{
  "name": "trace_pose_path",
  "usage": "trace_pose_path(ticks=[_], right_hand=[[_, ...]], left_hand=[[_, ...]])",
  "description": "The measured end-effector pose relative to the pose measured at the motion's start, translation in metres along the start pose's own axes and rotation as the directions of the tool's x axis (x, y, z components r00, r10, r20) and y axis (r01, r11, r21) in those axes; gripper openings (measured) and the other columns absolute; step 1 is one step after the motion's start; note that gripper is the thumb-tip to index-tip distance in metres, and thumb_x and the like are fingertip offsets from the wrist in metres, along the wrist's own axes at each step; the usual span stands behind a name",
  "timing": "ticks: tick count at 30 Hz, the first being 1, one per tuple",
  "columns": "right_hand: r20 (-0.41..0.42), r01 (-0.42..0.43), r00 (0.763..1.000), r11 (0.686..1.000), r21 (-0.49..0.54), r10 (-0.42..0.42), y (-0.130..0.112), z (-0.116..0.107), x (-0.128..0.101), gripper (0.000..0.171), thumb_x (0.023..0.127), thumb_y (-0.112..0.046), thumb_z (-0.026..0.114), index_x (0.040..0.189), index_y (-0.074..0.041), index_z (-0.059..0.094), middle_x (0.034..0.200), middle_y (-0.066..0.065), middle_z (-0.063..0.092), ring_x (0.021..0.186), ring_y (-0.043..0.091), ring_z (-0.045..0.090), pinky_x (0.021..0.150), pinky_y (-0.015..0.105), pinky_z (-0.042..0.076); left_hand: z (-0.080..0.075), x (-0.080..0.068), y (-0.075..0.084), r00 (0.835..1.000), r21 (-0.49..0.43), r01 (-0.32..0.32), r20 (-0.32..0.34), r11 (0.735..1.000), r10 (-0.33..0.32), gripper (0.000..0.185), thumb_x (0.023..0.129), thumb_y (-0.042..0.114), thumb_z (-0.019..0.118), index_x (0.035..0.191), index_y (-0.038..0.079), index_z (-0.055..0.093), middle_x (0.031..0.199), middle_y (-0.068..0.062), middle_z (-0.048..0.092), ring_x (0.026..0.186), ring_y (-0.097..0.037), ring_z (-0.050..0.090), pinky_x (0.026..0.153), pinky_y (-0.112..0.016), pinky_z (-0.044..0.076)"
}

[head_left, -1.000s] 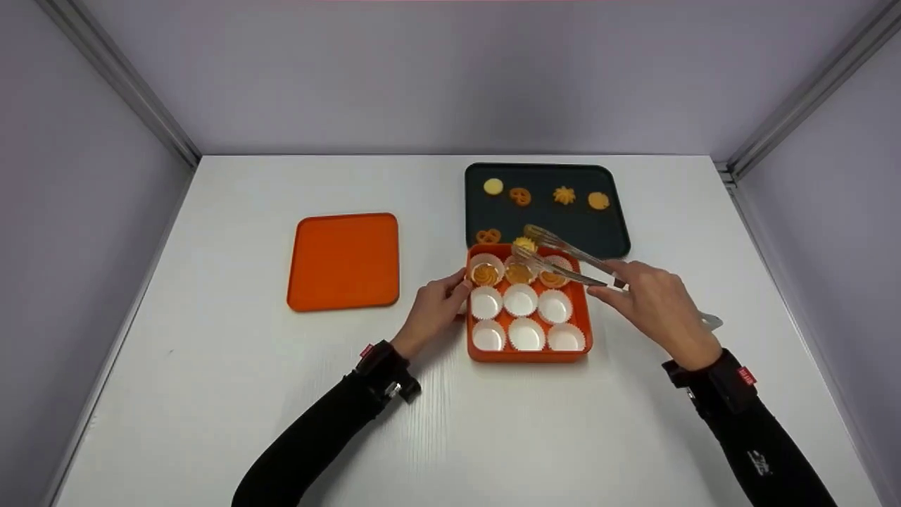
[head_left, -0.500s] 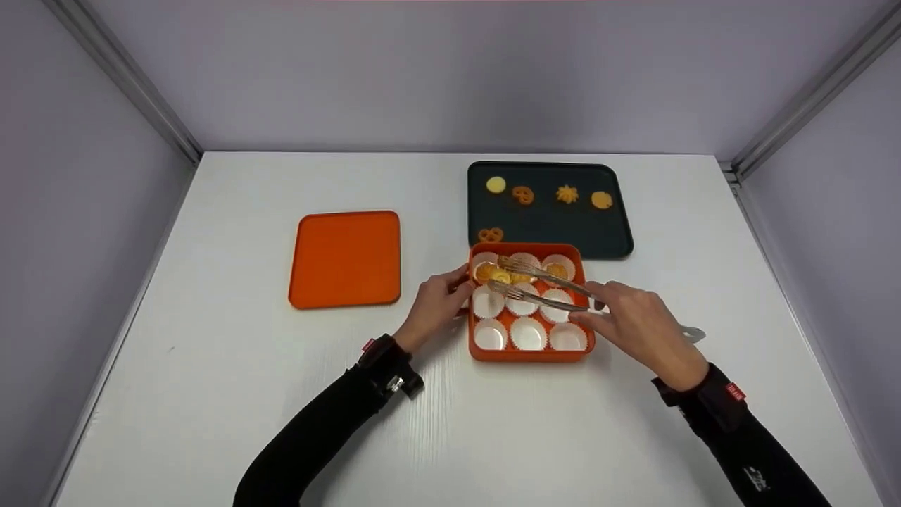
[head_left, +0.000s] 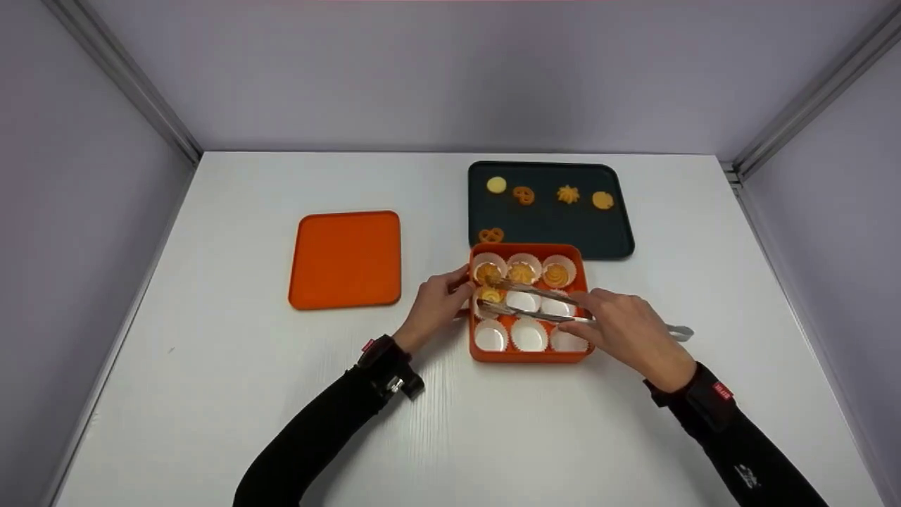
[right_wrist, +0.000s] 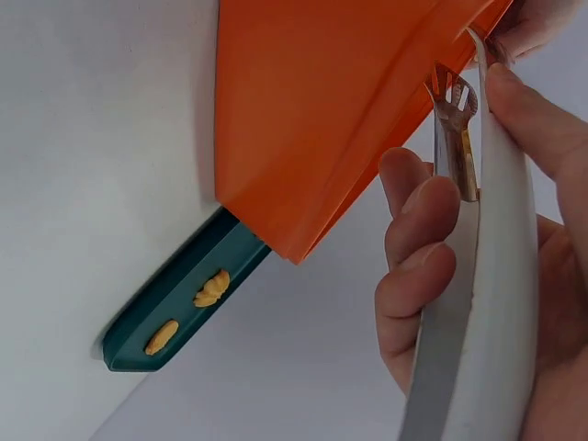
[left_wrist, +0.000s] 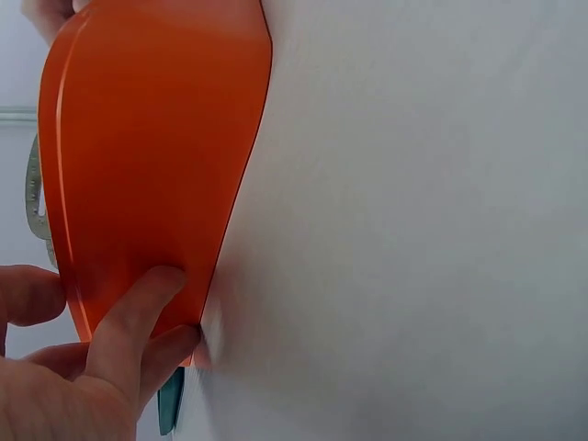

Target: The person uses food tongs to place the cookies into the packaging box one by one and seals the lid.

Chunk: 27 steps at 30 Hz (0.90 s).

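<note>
An orange box (head_left: 581,299) holds several white paper cups; the three far cups each hold a cookie. My right hand (head_left: 588,310) grips metal tongs (head_left: 535,301), whose tips straddle a yellow cookie (head_left: 490,295) at the middle row's left cup. My left hand (head_left: 457,285) holds the box's left wall. The left wrist view shows my fingers (left_wrist: 138,317) on the orange box (left_wrist: 138,156). The right wrist view shows my fingers (right_wrist: 418,230) round the tongs (right_wrist: 459,138) beside the orange box (right_wrist: 312,119).
A dark tray (head_left: 563,229) behind the box carries several loose cookies, such as a pretzel-shaped one (head_left: 490,234); the dark tray (right_wrist: 175,317) also shows in the right wrist view. An orange lid (head_left: 345,259) lies flat to the left. Grey walls enclose the white table (head_left: 211,394).
My right hand carried the tongs and cookie from the box's far edge leftwards and nearer, down to the middle row's left cup. The left hand stayed on the box.
</note>
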State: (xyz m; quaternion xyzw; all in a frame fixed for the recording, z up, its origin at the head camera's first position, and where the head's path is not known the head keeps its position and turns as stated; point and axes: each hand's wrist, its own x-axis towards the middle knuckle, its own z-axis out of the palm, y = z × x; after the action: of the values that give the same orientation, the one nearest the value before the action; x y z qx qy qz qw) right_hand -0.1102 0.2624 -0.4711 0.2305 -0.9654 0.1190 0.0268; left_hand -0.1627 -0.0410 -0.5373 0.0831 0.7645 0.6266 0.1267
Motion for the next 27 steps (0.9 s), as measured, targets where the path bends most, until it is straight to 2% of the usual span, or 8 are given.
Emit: trace_pose_path(ticks=[5,9,15,24,27], right_hand=[[0.032,-0.008,0.999,1.0,0.014,0.008,-0.0007,0.0009,0.0029,0.054,0.084,-0.04,0.086,0.123,-0.004,0.074,0.089,0.006,0.073,0.066,0.013,0.058,0.058,0.028,0.05],[0.051,-0.007,0.999,1.0,0.014,0.006,-0.0008,0.0023,0.0047,0.056,0.085,-0.039,0.086,0.126,-0.003,0.072,0.097,0.011,0.075,0.072,0.018,0.064,0.063,0.034,0.056],[0.064,-0.009,0.998,1.0,0.016,0.008,-0.0012,0.0036,0.0064,0.058,0.085,-0.039,0.086,0.128,-0.003,0.072,0.108,0.015,0.076,0.083,0.026,0.071,0.072,0.043,0.062],[0.094,-0.031,0.995,0.999,0.015,0.03,-0.0028,0.0028,0.0084,0.058,0.085,-0.04,0.085,0.128,-0.004,0.071,0.108,0.015,0.075,0.083,0.025,0.07,0.073,0.044,0.061],[0.093,-0.031,0.995,0.999,0.021,0.029,-0.0025,0.002,0.0081,0.057,0.085,-0.039,0.086,0.128,-0.004,0.071,0.103,0.014,0.075,0.078,0.022,0.067,0.068,0.038,0.059]], left_hand=[[0.0003,0.0001,0.0001,1.0,-0.002,0.023,0.0,1.0,-0.023,0.052,0.106,0.018,0.056,0.155,0.005,0.046,0.143,-0.015,0.061,0.117,-0.021,0.067,0.083,-0.032,0.063],[0.0003,0.0003,-0.0001,0.999,0.018,0.033,-0.005,0.999,-0.033,0.052,0.106,0.02,0.056,0.155,0.006,0.046,0.144,-0.013,0.061,0.12,-0.02,0.065,0.084,-0.032,0.062],[0.0007,0.0008,-0.0006,0.998,-0.018,0.058,-0.005,0.998,-0.058,0.054,0.105,0.022,0.056,0.157,0.008,0.046,0.145,-0.013,0.06,0.126,-0.023,0.063,0.086,-0.034,0.062],[0.001,0.0019,-0.0016,0.998,-0.035,0.065,-0.013,0.997,-0.066,0.054,0.104,0.021,0.058,0.155,0.006,0.047,0.145,-0.015,0.06,0.127,-0.026,0.063,0.086,-0.035,0.062],[0.0008,0.0015,-0.0018,0.998,-0.044,0.062,-0.011,0.997,-0.062,0.054,0.104,0.021,0.058,0.155,0.006,0.048,0.145,-0.015,0.06,0.126,-0.026,0.063,0.085,-0.036,0.063]])
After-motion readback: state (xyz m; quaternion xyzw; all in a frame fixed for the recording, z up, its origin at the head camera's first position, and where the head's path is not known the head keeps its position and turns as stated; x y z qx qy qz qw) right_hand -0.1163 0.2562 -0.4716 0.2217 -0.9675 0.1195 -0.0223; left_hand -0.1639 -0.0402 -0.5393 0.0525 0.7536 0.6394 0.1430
